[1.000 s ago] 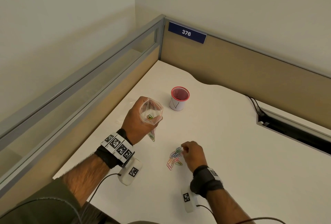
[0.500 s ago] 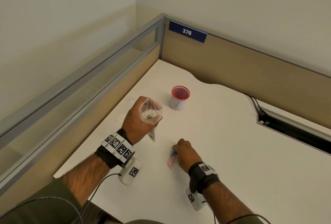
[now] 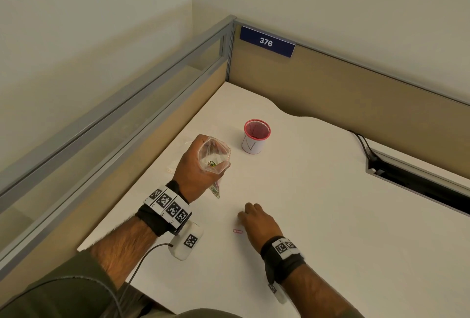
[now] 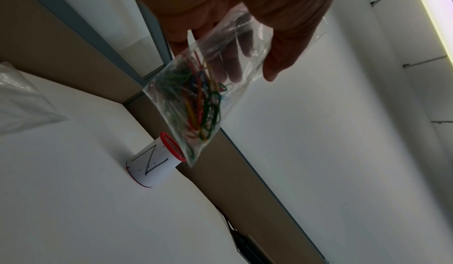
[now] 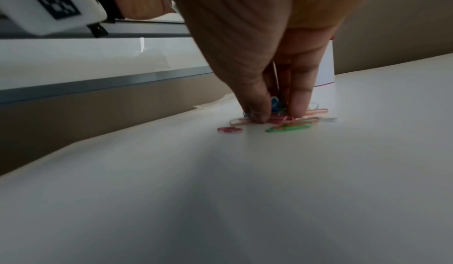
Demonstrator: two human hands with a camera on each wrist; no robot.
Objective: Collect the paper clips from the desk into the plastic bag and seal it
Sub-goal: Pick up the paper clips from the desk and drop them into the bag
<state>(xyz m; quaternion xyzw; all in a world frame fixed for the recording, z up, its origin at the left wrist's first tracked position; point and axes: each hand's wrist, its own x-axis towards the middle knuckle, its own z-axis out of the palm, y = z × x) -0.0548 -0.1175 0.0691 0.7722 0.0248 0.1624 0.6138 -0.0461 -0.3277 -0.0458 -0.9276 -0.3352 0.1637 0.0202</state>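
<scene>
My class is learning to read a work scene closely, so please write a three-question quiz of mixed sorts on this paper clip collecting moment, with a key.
1. True or false: the plastic bag in the left hand already holds coloured paper clips.
2. Multiple choice: the right hand is
A. lifted clear of the desk
B. down on the desk, fingertips among a cluster of clips
C. inside the red-rimmed cup
3. Fill in: in the head view, one loose ____ clip lies on the desk just left of the right hand.

Key
1. True
2. B
3. pink
</scene>
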